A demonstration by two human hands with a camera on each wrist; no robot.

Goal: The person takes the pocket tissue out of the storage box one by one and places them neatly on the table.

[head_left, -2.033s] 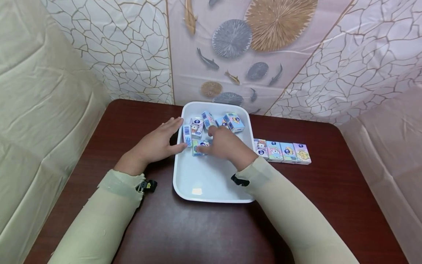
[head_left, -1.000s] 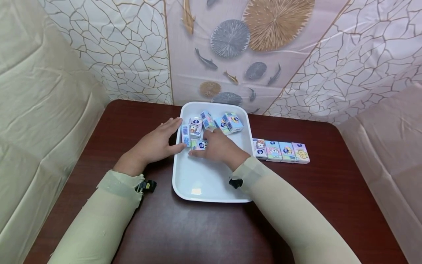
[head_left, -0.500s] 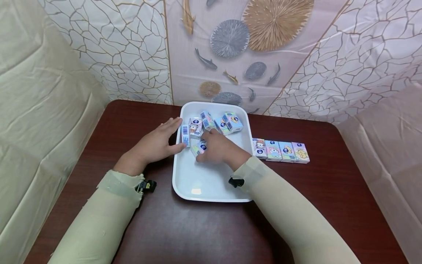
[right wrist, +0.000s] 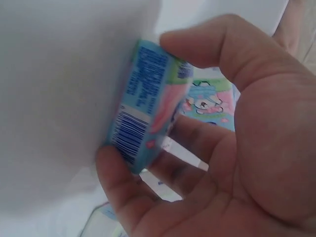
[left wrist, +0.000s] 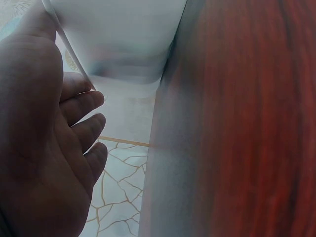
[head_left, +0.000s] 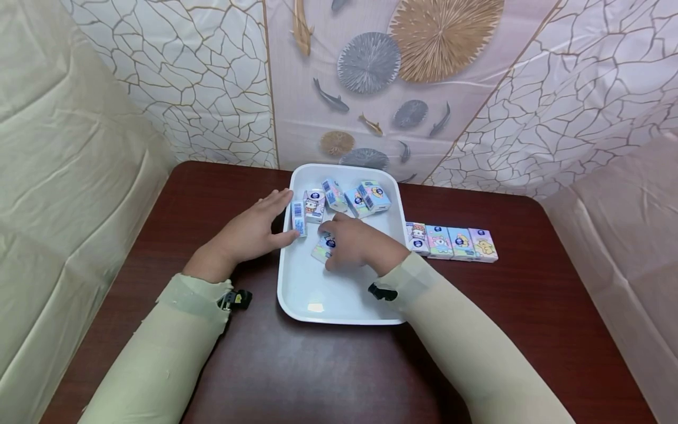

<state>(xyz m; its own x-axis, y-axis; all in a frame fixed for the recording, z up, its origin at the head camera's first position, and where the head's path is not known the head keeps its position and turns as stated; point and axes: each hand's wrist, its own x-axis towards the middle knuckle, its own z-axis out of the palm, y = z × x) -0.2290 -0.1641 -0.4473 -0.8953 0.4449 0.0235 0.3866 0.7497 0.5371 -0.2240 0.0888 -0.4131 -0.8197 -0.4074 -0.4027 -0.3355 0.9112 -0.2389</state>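
Observation:
My right hand (head_left: 354, 242) pinches a pastel cartoon-printed pocket tissue pack (head_left: 321, 248) inside the white tray (head_left: 339, 321). In the right wrist view, thumb and fingers hold this tissue pack (right wrist: 143, 98) by its ends, its barcode side showing. My left hand (head_left: 249, 229) rests against the tray's left rim with fairly straight fingers, thumb reaching over the edge; in the left wrist view the fingers lie along the rim, loosely bent. Near that thumb stands a tissue pack (head_left: 299, 218) on its side, with another pack (head_left: 315, 206) beside it.
More tissue packs (head_left: 333, 194) lie loosely at the tray's far end, one pack (head_left: 375, 196) leaning on its neighbour. Right of the tray, several packs (head_left: 439, 242) form a touching row on the dark red-brown table (head_left: 529, 306). A patterned curtain (head_left: 212, 76) hangs behind.
My right hand has taken hold of the nearest tissue pack, turned it aslant and shifted it slightly right and nearer, away from the others. The left hand has stayed at the rim.

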